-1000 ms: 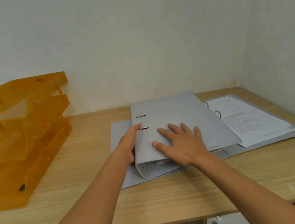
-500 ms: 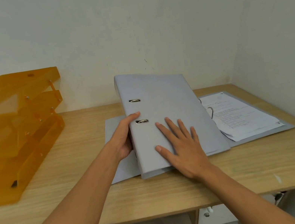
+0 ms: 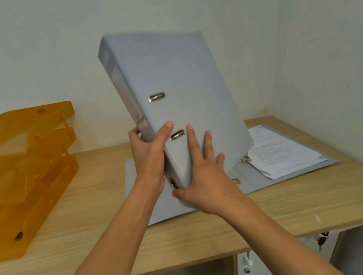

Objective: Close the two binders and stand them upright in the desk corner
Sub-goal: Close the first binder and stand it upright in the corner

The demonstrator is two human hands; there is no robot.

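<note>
A closed grey binder (image 3: 173,85) is raised off the desk, tilted nearly upright with its spine to the left. My left hand (image 3: 150,157) grips the spine near its lower end, thumb on the front cover. My right hand (image 3: 204,177) presses flat against the cover and holds the bottom corner. Beneath and behind it a second grey binder (image 3: 286,172) lies open flat on the desk, with printed pages (image 3: 280,151) on its right half and its ring mechanism showing.
An orange stacked letter tray (image 3: 20,175) stands on the left of the wooden desk (image 3: 285,211). White walls meet in a corner at the back right. A drawer unit with keys (image 3: 321,240) sits under the desk's right side.
The closed binder has been lifted from lying flat on the open binder and tipped up towards vertical. Both hands rose with it, the right one sliding to the bottom corner.
</note>
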